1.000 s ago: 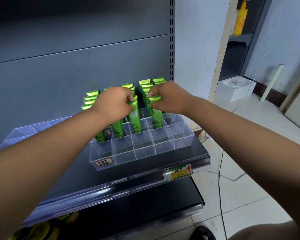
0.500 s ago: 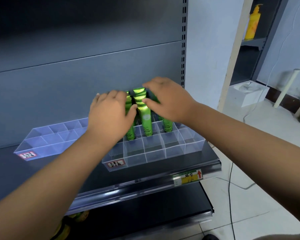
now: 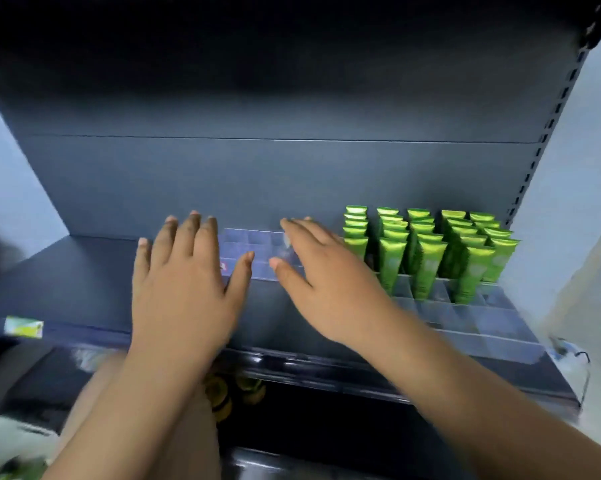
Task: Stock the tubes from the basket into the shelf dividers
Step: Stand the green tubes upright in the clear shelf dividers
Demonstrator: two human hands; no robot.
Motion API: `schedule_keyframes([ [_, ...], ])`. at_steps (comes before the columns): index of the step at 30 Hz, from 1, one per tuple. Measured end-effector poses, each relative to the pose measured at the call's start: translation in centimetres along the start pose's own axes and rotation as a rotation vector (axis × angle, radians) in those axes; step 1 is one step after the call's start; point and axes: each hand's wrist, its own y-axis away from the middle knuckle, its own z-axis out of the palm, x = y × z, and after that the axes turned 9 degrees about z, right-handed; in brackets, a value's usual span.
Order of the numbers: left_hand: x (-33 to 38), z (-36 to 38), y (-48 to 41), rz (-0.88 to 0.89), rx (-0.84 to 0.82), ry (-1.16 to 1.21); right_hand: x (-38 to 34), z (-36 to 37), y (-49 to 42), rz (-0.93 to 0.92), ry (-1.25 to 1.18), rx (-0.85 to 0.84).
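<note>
Now above the empty clear divider tray [image 3: 257,247], left hand [image 3: 184,289] and right hand [image 3: 330,282] both splayed flat, holding nothing; green tubes [image 3: 427,251] upright in the filled divider [image 3: 465,317] just right, nearest the right hand.

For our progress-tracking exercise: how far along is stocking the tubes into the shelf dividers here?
Done: green tubes fill the back rows of the right divider. In hand: nothing; the left hand and right hand are open over the left divider. Left: the right divider's front cells and the left divider look empty.
</note>
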Motion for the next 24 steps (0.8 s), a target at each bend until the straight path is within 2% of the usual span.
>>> schedule_keyframes([
  [7,-14.5,-3.3,7.7,-0.306,-0.044,-0.142,-16.1,10.3,-0.6,-0.252,-0.121,-0.122],
  [12,-23.6,-4.0,16.5,-0.561,-0.092,-0.191,-26.1,18.4,0.7,-0.396,-0.210,-0.314],
  [17,-29.6,-2.2,24.3,-0.755,-0.203,-0.208,-31.2,26.8,1.8,-0.498,-0.092,-0.551],
  [24,-36.2,4.5,31.8,-1.008,-0.373,-0.081,-34.3,39.3,1.9,-0.538,0.055,-0.872],
])
